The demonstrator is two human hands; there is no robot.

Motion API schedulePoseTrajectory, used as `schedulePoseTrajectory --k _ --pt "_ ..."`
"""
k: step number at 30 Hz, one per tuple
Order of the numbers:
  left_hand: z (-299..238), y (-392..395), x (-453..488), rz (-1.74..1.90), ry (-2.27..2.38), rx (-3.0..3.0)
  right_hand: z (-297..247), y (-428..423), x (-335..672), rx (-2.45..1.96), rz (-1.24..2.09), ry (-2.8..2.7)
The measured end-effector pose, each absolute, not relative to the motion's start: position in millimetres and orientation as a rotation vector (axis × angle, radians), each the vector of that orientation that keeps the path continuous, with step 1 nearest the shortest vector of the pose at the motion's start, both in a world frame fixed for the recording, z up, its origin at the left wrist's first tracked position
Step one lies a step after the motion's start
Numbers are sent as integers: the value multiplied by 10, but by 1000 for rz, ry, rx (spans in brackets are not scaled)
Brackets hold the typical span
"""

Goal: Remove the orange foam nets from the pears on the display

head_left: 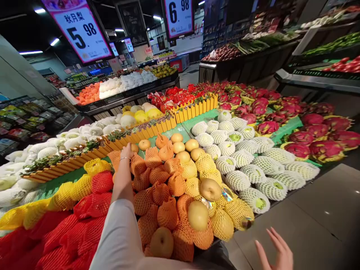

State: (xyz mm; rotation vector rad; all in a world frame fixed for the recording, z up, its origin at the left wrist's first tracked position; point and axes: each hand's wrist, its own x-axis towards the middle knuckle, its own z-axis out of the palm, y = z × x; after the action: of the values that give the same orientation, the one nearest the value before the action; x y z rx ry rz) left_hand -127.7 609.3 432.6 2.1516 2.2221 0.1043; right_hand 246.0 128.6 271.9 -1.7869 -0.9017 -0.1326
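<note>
My left hand (pixel 127 151) reaches far across the display, its fingers curled against a bare brown pear (pixel 134 148) at the back row, by the yellow fence. The fingers are partly hidden behind the hand. Around the wrist is a thin bracelet. Below lie several pears in orange foam nets (pixel 161 192), with a few bare ones such as the front pear (pixel 162 242) on top. My right hand (pixel 277 252) hovers over the floor at the lower right, fingers apart, holding nothing. Closest to it are pears in yellow nets (pixel 222 224).
Fruit in white nets (pixel 242 172) and dragon fruit (pixel 326 146) fill the right side. Red-netted fruit (pixel 81 221) lies left of my arm. A low yellow fence (pixel 146 130) with plants divides the display. Price screens (pixel 80 33) hang above.
</note>
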Motion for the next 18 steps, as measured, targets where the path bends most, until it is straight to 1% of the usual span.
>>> schedulePoseTrajectory --k 3,6,10,14,16,18 --pt "4303 6028 -1258 56 2238 2195 2763 1244 2546 -1837 -108 -799" --pt "4359 5845 -1253 99 2227 2274 2773 1324 2629 -1787 -75 -756" --pt "4627 5413 -1378 426 2047 2549 2721 1539 2725 -1635 -18 -797" --pt "4988 4597 -1574 580 1955 2610 2759 1789 2736 -1528 53 -874" --pt "5043 4032 -1639 497 1883 2631 2820 1901 2697 -1455 67 -890" --pt "4954 3448 -1676 289 1809 2631 2884 1996 2637 -1377 74 -907"
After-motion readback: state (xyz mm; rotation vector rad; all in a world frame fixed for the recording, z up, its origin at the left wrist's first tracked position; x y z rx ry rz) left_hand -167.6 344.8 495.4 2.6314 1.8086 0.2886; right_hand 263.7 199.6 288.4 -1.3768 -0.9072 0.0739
